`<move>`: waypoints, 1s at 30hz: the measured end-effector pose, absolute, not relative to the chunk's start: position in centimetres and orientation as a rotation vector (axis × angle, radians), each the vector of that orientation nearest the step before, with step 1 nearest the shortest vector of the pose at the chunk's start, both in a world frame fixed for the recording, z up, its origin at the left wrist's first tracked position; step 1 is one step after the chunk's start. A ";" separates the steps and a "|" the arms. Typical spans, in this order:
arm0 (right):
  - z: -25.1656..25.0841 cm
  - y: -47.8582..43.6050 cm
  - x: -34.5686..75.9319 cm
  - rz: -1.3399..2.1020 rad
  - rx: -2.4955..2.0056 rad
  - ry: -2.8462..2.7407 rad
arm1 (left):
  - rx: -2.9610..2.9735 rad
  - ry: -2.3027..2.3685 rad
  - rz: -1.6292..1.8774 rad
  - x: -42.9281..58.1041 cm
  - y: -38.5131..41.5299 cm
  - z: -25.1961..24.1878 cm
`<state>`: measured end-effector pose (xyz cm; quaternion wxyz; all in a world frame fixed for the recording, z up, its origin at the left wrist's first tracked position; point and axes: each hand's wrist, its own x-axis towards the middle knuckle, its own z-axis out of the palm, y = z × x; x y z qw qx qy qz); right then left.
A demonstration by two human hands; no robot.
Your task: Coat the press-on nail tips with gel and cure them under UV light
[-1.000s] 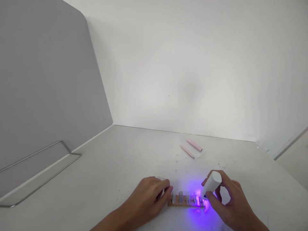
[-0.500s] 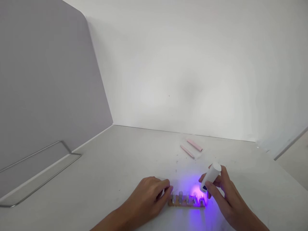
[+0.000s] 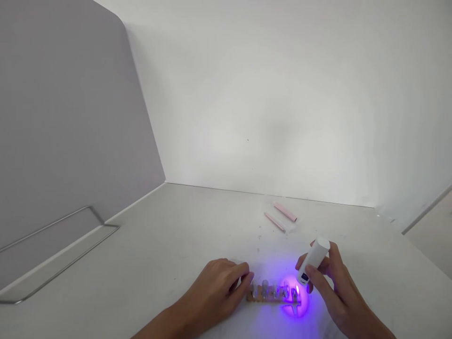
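Observation:
My right hand (image 3: pixel 330 280) is closed around a white handheld UV lamp (image 3: pixel 313 261), tilted with its lit end down and to the left. Purple light falls on the right end of a brown strip (image 3: pixel 263 298) on the table. Several shiny false nail tips (image 3: pixel 264 288) stand in a row along it. My left hand (image 3: pixel 226 287) rests at the strip's left end, its thumb and index finger closed on that end; the exact contact is partly hidden.
Behind the strip lie a slim pink pen-like stick (image 3: pixel 274 222) and a flat pink bar (image 3: pixel 285 212) on clear film. A bent metal wire frame (image 3: pixel 67 266) stands at the left by a grey panel (image 3: pixel 70 117). A white wall (image 3: pixel 264 94) closes the back.
The lamp in my right hand has shifted slightly right and is turned a little, and its bright spot now covers the right end and the table just in front. My left hand stays put.

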<state>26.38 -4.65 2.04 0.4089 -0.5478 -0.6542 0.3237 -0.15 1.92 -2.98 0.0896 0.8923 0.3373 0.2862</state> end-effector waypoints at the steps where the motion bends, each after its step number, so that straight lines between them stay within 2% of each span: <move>1: 2.1 -4.7 26.4 0.813 -1.384 -1.662 | 2.654 1.004 0.851 -0.1 1.9 -3.0; 11: 2.5 -4.6 26.6 0.869 -1.405 -1.763 | 2.670 0.985 0.877 0.0 2.0 -2.5; 30: 3.0 -4.5 26.3 0.757 -1.384 -1.873 | 2.666 0.988 0.863 -0.1 2.0 -2.6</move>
